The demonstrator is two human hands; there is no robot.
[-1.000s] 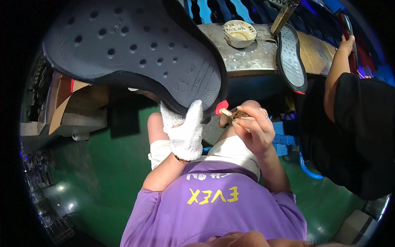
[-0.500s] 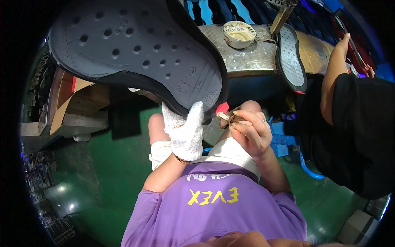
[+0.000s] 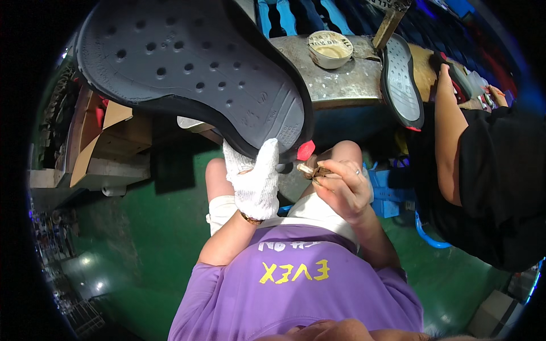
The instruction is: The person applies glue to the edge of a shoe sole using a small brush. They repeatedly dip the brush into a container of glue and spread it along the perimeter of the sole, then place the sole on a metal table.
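Note:
My left hand (image 3: 259,184), in a white knit glove, grips a large dark grey shoe sole (image 3: 187,74) by its narrower end, thumb on the dimpled face and fingers behind. At that end a red patch (image 3: 306,150) shows by the black rim. My bare right hand (image 3: 347,187) pinches a small brush-like tool (image 3: 307,169) with a pale tip and a brown wrapped handle. The tip is just below the red patch, apart from it. How the patch joins the sole is hard to make out.
A worn bench (image 3: 347,85) ahead carries a bowl of pale stuff (image 3: 331,50) and another grey sole (image 3: 402,85) leaning over its edge. A co-worker's arm (image 3: 449,136) is at the right, beside a blue stool frame (image 3: 389,193). An open cardboard box (image 3: 108,133) stands at left.
The tool's tip has come down off the red patch, with my right hand slightly lower. The sole has shifted slightly. The co-worker's near arm has moved left, over a dark sole.

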